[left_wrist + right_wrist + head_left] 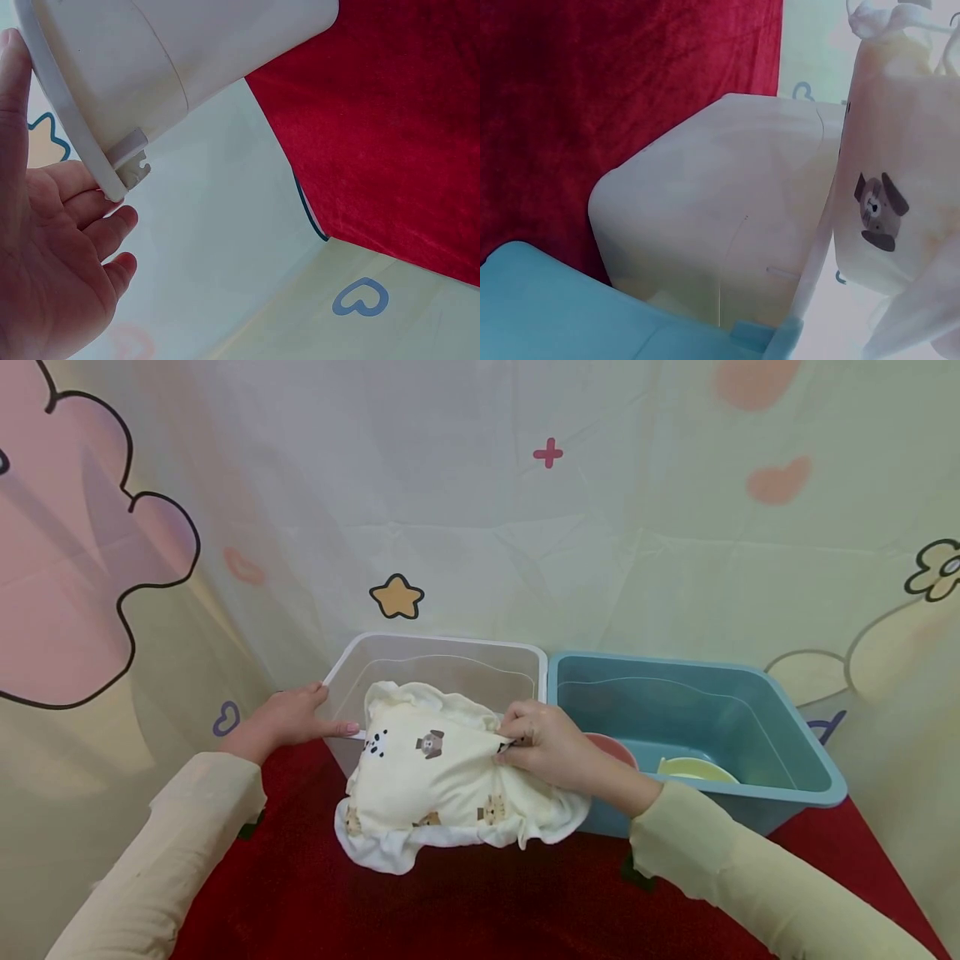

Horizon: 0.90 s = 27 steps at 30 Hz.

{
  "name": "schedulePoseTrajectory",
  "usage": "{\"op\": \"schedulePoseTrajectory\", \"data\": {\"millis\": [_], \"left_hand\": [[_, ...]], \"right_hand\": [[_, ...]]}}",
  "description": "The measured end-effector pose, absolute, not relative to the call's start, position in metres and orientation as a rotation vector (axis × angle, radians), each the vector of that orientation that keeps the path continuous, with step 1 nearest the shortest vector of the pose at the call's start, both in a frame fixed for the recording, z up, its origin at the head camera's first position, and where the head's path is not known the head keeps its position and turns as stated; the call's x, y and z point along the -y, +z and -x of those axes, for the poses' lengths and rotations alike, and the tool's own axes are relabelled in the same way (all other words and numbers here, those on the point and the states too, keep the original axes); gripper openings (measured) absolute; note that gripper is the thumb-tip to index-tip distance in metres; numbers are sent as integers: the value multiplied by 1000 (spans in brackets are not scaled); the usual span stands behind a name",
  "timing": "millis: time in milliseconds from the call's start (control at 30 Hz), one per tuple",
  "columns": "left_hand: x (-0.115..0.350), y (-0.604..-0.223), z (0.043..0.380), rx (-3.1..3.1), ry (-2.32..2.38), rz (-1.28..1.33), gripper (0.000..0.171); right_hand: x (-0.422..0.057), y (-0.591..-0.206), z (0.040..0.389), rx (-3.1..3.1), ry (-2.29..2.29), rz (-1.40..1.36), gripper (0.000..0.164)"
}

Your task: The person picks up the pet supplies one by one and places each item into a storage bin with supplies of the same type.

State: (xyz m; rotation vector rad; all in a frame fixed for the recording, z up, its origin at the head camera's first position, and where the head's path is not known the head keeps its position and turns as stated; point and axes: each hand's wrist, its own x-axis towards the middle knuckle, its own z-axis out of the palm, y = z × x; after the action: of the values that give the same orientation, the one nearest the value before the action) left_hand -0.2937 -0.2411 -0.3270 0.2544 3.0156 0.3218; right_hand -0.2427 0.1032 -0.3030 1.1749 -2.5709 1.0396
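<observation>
A small cream pillow (427, 785) with a ruffled white edge and printed animal faces is held up over the front of a white plastic bin (457, 642). My right hand (551, 743) pinches the pillow's cloth near its right side. In the right wrist view the pillow (892, 135) hangs above the white bin's rim. My left hand (292, 720) grips the left end of that bin's rim. In the left wrist view the thumb lies on one side of the rim and curled fingers touch its corner (112, 184). The pillow hides much of the white bin's front and inside.
A blue bin (660, 664) stands right beside the white one. Inside it are a pink round-edged item (613, 748), partly behind my right wrist, and a yellow-green one (696, 768). Red cloth (480, 902) covers the table. A printed curtain (465, 485) hangs close behind.
</observation>
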Motion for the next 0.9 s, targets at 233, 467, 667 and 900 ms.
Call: {"op": "schedulePoseTrajectory", "data": {"millis": [233, 467, 667, 900], "left_hand": [[240, -327, 295, -2978, 365, -186, 100], [241, -327, 295, -2983, 345, -205, 99], [242, -328, 295, -2996, 336, -222, 97], [241, -326, 294, -2991, 336, -232, 97]], "right_hand": [[-102, -300, 247, 2557, 1066, -1158, 1], [-101, -300, 251, 2561, 1077, -1129, 1], [-100, -301, 254, 2568, 1107, -1122, 2], [-99, -302, 260, 2594, 1145, -1089, 4]]}}
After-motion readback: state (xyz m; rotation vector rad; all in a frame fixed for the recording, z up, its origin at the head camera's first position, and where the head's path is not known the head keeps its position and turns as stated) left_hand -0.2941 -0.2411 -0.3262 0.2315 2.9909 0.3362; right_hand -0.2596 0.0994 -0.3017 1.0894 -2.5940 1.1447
